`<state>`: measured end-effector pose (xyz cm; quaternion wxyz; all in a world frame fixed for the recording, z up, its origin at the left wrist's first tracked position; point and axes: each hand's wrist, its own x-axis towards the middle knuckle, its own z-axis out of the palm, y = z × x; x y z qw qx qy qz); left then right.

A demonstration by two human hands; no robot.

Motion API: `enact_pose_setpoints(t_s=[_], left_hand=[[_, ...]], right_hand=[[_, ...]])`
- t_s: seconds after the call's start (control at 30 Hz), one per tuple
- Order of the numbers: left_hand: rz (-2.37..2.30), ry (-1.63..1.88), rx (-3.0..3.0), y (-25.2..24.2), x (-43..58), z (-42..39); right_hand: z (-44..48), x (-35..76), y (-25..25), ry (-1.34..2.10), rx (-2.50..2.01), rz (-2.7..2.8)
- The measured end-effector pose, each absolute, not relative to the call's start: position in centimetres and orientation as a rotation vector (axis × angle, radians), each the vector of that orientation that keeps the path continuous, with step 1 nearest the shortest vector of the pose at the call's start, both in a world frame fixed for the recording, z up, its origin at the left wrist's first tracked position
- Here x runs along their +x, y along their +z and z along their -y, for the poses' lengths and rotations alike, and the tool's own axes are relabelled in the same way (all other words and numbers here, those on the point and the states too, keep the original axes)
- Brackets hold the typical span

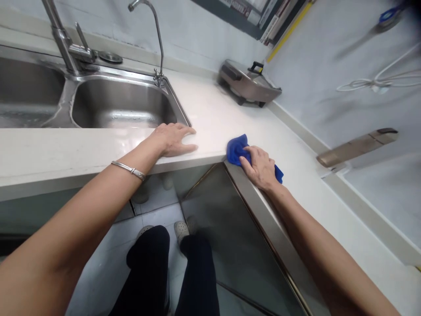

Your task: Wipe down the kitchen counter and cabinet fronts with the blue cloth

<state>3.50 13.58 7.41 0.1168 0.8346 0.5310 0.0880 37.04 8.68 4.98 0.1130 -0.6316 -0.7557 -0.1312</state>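
So the biggest thing here is the white L-shaped tabletop, running along the back wall and then down the right side. Set into it on the left is a steel sink with a tall main tap and a thinner curved tap at its right corner. Way back in the corner sits a metal electric pan with a black lid handle, well apart from both hands. On the right wall there's a white cable hanging and a brownish flat tool leaning just above the tabletop's back edge.

Now the hands. The left hand lies flat on the tabletop, palm down, fingers spread out and loose, right by the front right corner of the sink. Its grip is fully open with nothing in it, and there's a silver bracelet on that wrist.

The right hand is pressed down on a blue cloth, fingers curled over it, so that grip is closed down on the cloth. The cloth sits bunched right at the inside corner of the tabletop, at the front edge, and pokes out from under the hand on both sides.

Down below you can see dark trousers and light shoes on a tiled floor.
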Motion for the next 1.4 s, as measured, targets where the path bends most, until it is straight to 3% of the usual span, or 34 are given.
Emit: enact_pose_setpoints(t_s=[0.17,0.37,0.63,0.83,1.03,1.23,1.4], left_hand=[[-1.561,0.240,2.438,7.4,3.5,-13.7],[-1.536,0.221,2.484,7.6,3.4,-13.4],[-1.530,0.241,2.466,7.5,3.4,-13.1],[-1.526,0.251,2.467,7.5,3.4,-13.1],[-1.516,0.242,2.456,7.5,3.2,-13.2],[-1.491,0.241,2.506,7.5,2.9,-13.0],[-1.486,0.262,2.524,7.2,2.9,-12.9]], right_hand=[[-3.0,37.2,5.0,-0.392,-1.647,2.283],[3.0,38.1,5.1,-0.721,-1.485,2.541],[2.3,36.2,4.8,-1.070,-1.554,2.810],[-3.2,33.0,3.1,-1.003,-1.735,2.685],[-5.8,34.2,1.9,-0.831,-1.628,2.734],[-0.7,36.4,3.1,-0.857,-1.590,2.808],[7.9,37.9,3.5,-1.078,-1.537,2.800]])
